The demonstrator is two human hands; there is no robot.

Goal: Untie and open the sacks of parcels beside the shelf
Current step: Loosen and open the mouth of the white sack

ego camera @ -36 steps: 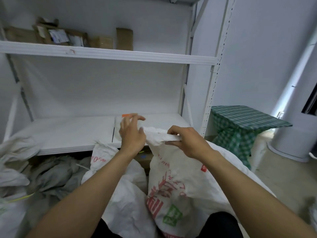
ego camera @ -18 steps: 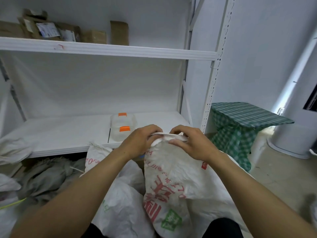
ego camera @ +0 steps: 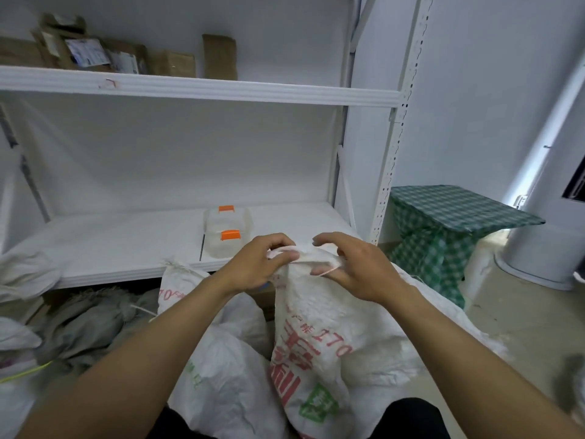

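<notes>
Printed sack (ego camera: 332,331) stands centre-bottom of the frame, neck bunched at mid-frame just under the lower shelf (ego camera: 126,264).

My left hand (ego camera: 256,264) has its fingers curled, pinching the neck. My right hand (ego camera: 357,267) is half-curled over the same bunch, one finger apparently hooked in a thin pink tie (ego camera: 329,271).

Handling guess: the woven plastic is soft, crinkly and a bit slick, and the body looks full and heavy. Hold the neck, work the tie, don't lift.

Count:
- White sacks: three, with two more (ego camera: 221,375) at lower left of centre.
- Grey sacks (ego camera: 85,324) at far left: number unclear.
- Clear boxes (ego camera: 226,236): two.
</notes>
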